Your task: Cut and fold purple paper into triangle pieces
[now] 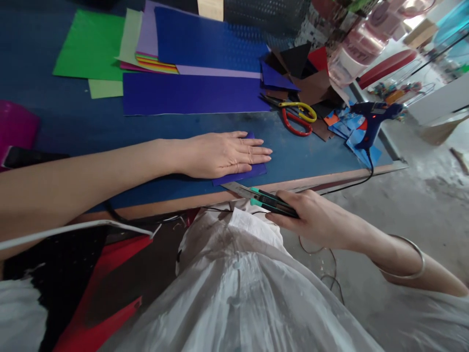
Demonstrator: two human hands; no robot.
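Note:
My left hand lies flat on a small piece of dark blue paper near the front edge of the table, fingers stretched out to the right. The hand hides most of that piece. My right hand is wrapped round a green and black utility knife in front of the table edge. Its blade is out, pointing left, with the tip at the paper's near edge; whether it touches, I cannot tell. Beyond my left hand lies a long dark blue paper strip.
Coloured sheets are stacked at the back, with a green sheet to their left. Scissors with red and yellow handles lie near dark scraps. A blue glue gun stands at the right corner, its cord hanging over the edge.

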